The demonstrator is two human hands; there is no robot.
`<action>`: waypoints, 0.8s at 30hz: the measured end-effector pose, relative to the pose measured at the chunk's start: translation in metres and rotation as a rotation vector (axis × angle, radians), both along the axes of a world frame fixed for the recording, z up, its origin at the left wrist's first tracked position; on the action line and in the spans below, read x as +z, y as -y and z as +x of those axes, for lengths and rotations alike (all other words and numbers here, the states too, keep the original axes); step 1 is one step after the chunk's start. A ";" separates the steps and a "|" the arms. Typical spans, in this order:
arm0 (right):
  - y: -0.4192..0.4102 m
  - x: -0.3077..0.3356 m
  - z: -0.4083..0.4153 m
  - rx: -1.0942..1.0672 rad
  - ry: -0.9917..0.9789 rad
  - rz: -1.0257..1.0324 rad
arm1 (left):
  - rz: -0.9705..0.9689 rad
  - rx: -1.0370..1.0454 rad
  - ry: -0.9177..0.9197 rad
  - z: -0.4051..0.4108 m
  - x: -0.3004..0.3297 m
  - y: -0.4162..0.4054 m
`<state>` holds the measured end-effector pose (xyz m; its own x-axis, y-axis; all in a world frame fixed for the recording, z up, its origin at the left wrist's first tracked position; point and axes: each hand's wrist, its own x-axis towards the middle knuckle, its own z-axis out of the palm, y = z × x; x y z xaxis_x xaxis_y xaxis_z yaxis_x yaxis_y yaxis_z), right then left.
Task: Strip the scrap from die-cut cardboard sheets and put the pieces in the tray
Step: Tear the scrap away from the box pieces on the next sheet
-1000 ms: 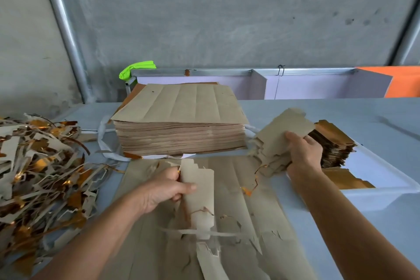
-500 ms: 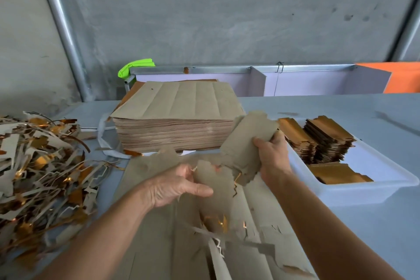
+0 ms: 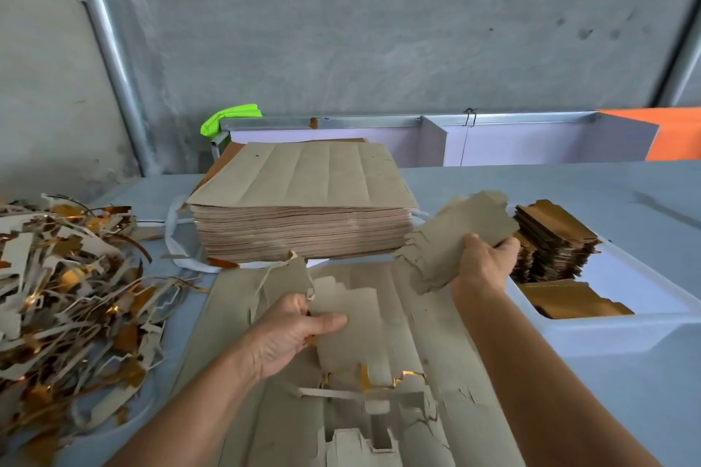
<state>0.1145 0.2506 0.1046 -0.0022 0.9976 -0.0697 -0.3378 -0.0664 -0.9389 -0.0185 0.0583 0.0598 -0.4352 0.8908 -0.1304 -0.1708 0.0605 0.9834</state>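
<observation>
A die-cut cardboard sheet (image 3: 409, 318) lies flat in front of me, torn open along its cuts with gold foil edges showing. My left hand (image 3: 292, 330) pinches a loosened brown piece (image 3: 341, 330) above the sheet, thumb on top. My right hand (image 3: 483, 263) grips a small bundle of stripped pieces (image 3: 451, 239), held in the air just left of the white tray (image 3: 614, 326). The tray holds stacks of gold-faced pieces (image 3: 554, 239).
A tall stack of uncut sheets (image 3: 303, 208) stands behind the working sheet. A heap of scrap strips (image 3: 64, 292) covers the table's left side. A white partitioned rack (image 3: 436, 140) and a grey wall close off the back.
My right hand carried its bundle from the tray edge to the sheet's middle, then back right toward the tray. My left hand lifted its piece further from the sheet, tearing more scrap loose.
</observation>
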 end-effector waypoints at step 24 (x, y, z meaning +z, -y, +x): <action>0.053 -0.031 0.027 0.694 0.502 0.174 | -0.041 0.464 0.068 0.011 0.012 -0.022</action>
<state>0.1412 0.1973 0.0731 -0.6234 0.7786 -0.0723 0.1822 0.0548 -0.9817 -0.0079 0.0800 0.0717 -0.7755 0.5978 -0.2033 -0.2529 0.0009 0.9675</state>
